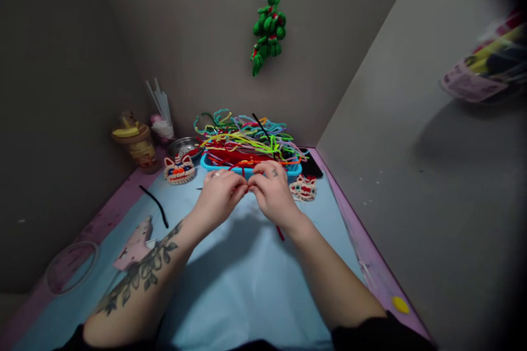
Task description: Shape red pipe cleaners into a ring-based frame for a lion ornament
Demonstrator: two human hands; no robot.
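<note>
My left hand [221,192] and my right hand [273,189] meet over the middle of the table, fingertips nearly touching. Both are closed in a pinch on a red pipe cleaner [242,168]. One part of it loops up above the fingers, and a red end [280,233] shows below my right wrist; whether these are one piece I cannot tell. Just behind the hands stands a blue basket [205,162] heaped with coloured pipe cleaners [247,137]. A cream lion-head figure [180,170] lies left of my hands, and a smaller one [303,188] lies to the right.
A black pipe cleaner [155,206] and a pink glue gun [135,247] lie on the left. Behind them are a lidded cup [142,148], a metal bowl [185,146] and white sticks [161,103]. A green knitted-looking ornament [269,27] hangs on the wall. A yellow disc [400,305] lies front right.
</note>
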